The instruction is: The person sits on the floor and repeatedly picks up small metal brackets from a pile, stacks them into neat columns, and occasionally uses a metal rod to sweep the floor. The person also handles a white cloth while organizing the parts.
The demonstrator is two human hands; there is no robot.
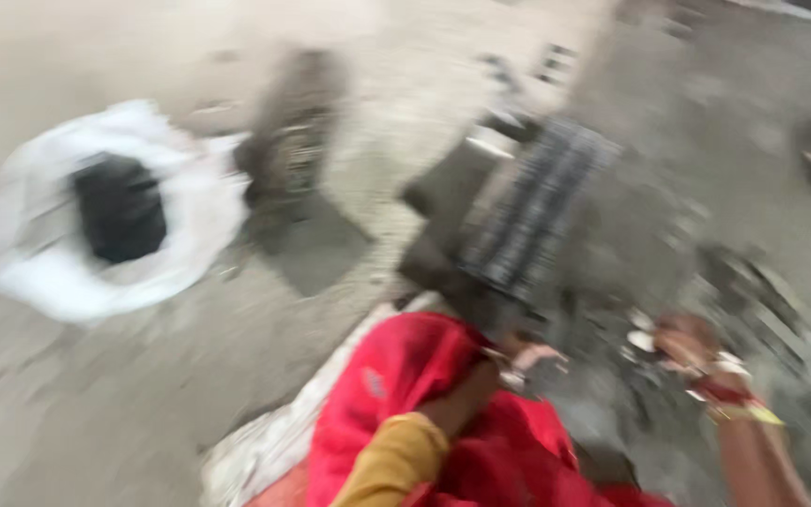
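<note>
Red cloth (443,413) drapes over my lap while my left hand (527,361) and bangled right hand (696,352) reach toward a dark ribbed slab (527,225) on the grey floor (143,404), grip too blurred to tell, and it looks heavy, stiff, best taken by its near edge.

The single head-worn camera looks steeply down and forward, blurred, close over the person's red cloth (443,413), the grey ground (96,413) stretching beyond.

Whole view blurred; both hands' grip unclear, right forearm (762,460) cropped.
</note>
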